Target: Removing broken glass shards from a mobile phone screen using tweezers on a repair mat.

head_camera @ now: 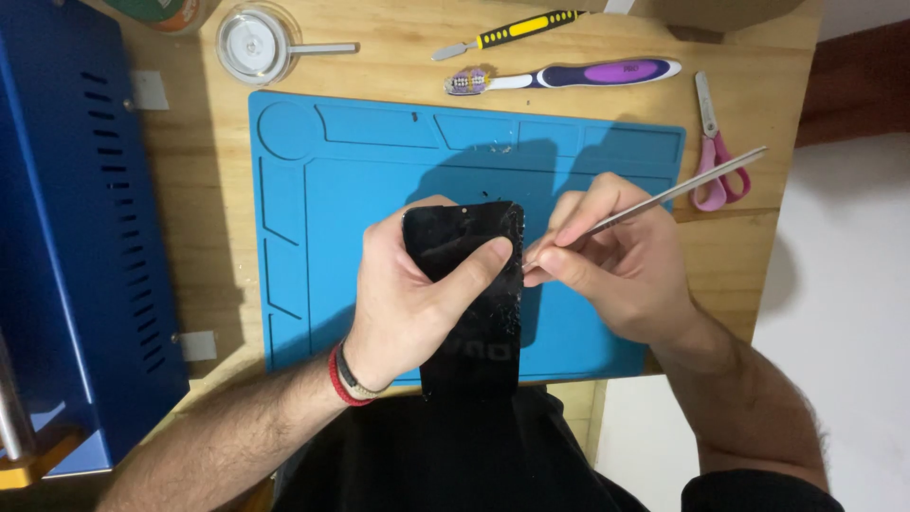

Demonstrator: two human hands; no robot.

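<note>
Early in the prying, by the look of it: black phone panel (471, 284) cracked along its right edge, clamped in the left hand (412, 294) over the blue mat (360, 190), not yet parted; right hand (616, 265) pinched on thin metal tool (664, 194), tip at that edge; seam left to work. Around on the bench (213, 190): toothbrush (569, 76), yellow-handled pry tool (507, 33), pink scissors (713, 156), round dish (251, 43), blue machine (66, 237); nothing blocking.
</note>
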